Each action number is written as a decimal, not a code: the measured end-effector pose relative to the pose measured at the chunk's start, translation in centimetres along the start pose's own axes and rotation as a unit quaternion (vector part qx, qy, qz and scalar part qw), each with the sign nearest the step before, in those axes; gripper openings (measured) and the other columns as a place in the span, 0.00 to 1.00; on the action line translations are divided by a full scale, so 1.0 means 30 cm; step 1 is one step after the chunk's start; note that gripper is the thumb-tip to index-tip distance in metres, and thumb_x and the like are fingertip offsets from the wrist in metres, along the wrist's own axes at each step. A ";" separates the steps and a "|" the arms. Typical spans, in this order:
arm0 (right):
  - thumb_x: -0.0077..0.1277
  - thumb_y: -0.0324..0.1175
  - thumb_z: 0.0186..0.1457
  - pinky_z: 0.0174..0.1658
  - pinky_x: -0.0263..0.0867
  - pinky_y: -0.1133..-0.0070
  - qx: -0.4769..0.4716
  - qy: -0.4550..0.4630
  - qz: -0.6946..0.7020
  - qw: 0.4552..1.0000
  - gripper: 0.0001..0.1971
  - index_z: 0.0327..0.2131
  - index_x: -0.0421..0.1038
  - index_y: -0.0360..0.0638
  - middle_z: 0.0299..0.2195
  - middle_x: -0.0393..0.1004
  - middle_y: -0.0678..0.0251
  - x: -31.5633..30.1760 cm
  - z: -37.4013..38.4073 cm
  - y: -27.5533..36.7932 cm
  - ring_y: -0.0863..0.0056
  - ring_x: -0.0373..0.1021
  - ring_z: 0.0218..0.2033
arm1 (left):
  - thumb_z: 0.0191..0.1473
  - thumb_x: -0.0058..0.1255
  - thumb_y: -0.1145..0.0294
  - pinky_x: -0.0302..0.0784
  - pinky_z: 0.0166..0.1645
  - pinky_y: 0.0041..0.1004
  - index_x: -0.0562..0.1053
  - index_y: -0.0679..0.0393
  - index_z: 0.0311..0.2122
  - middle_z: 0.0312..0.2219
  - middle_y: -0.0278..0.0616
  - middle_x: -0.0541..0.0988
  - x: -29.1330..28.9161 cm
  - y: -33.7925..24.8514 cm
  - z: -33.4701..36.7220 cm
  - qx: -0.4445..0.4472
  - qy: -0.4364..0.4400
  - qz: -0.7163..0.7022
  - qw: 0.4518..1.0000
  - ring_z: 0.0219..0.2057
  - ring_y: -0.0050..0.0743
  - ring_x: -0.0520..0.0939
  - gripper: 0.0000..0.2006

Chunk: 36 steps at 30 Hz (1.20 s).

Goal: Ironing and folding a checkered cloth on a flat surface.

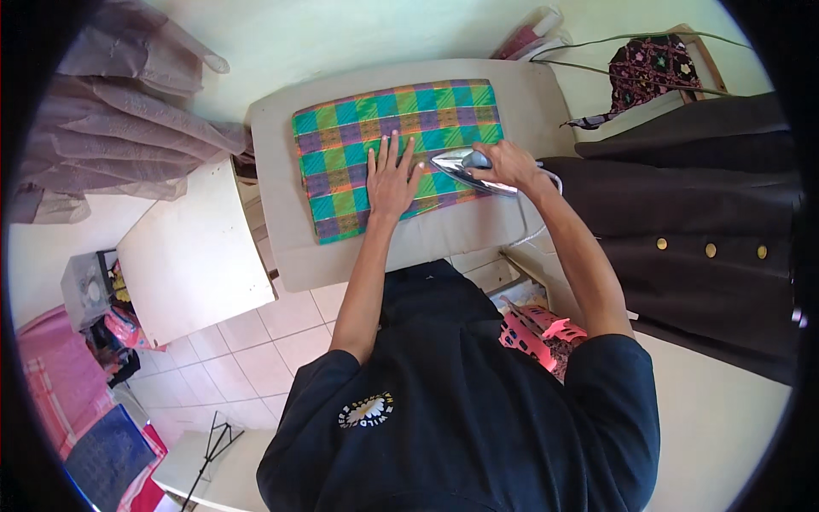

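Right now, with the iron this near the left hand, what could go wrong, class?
1. The iron, held in the right hand, points at the left hand; if hot, a slip could burn the fingers.
2. The cloth lies under the left hand's palm, so a shift there might crease it.
3. The cord runs by the board's edge and might snag.

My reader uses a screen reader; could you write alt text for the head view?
The person's right hand holds an iron on a colourful checked cloth, where the left hand also rests, spread. Beneath is a beige board; a dark garment with gold buttons is at right.
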State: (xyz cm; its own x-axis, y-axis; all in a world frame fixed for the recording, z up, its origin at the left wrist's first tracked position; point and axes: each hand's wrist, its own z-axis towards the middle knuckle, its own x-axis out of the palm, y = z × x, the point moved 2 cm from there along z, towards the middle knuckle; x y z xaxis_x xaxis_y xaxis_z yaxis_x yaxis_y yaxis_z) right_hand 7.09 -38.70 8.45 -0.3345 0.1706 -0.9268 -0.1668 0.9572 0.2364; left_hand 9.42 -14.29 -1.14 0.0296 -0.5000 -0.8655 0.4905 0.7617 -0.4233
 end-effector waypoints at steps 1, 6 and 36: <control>0.52 0.55 0.53 0.41 0.71 0.58 -0.006 -0.001 -0.002 1.000 0.26 0.47 0.71 0.46 0.29 0.77 0.45 0.011 0.008 -0.007 0.47 0.75 0.33 | 0.63 0.42 0.50 0.46 0.69 0.50 0.64 0.43 0.64 0.66 0.47 0.57 -0.014 0.011 -0.005 0.006 -0.020 0.013 1.000 0.67 0.48 0.56 0.26; 0.52 0.55 0.54 0.40 0.71 0.58 0.031 -0.028 0.016 0.999 0.25 0.47 0.71 0.46 0.28 0.77 0.47 0.010 -0.001 -0.011 0.47 0.75 0.33 | 0.63 0.42 0.49 0.48 0.69 0.50 0.66 0.38 0.63 0.66 0.47 0.58 -0.092 0.075 -0.046 0.001 -0.018 0.063 0.998 0.66 0.48 0.58 0.25; 0.53 0.55 0.51 0.32 0.71 0.61 -0.250 0.058 -0.107 0.961 0.23 0.41 0.73 0.48 0.23 0.77 0.53 0.098 0.062 0.246 0.52 0.76 0.28 | 0.56 0.56 0.55 0.56 0.63 0.48 0.71 0.53 0.55 0.56 0.48 0.67 -0.321 0.245 -0.290 -0.185 -0.145 0.074 0.969 0.57 0.51 0.67 0.24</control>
State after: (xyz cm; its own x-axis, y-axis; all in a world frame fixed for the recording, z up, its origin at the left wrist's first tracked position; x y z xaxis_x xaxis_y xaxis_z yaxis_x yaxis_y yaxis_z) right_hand 6.59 -30.70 6.93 -0.3391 -0.0716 -0.9380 -0.6575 0.7311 0.1819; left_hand 5.15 -0.28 1.75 0.3451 -0.4270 -0.8358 0.1186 0.9032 -0.4125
